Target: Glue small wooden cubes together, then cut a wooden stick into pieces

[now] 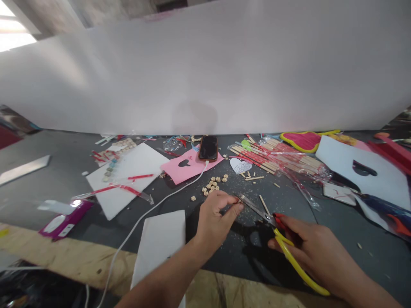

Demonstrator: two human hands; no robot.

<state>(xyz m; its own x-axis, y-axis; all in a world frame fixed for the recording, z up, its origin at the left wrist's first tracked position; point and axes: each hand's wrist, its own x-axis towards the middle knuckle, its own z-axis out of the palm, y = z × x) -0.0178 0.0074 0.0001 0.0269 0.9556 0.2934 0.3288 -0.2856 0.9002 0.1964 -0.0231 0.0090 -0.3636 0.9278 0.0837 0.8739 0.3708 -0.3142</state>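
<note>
My left hand (218, 214) is closed in a pinch on a small piece too tiny to make out, over the dark table (224, 261). The blade tips of the scissors (257, 208) are right beside those fingertips. My right hand (310, 244) is wrapped round the scissors' yellow and red handles, with the blades pointing up and left. Under the blades lies a thin wooden stick (263, 204). Several small pale pieces (212, 185) form a cluster just beyond my left hand. Short stick bits (254, 178) lie farther back.
A phone (208, 148) on pink paper (178, 166) trails a white cable (150, 209). Bundled sticks (272, 156) lie back right, near a glue gun (385, 209). White boards (163, 235) and a purple box (66, 220) are left. A white panel (199, 72) stands behind.
</note>
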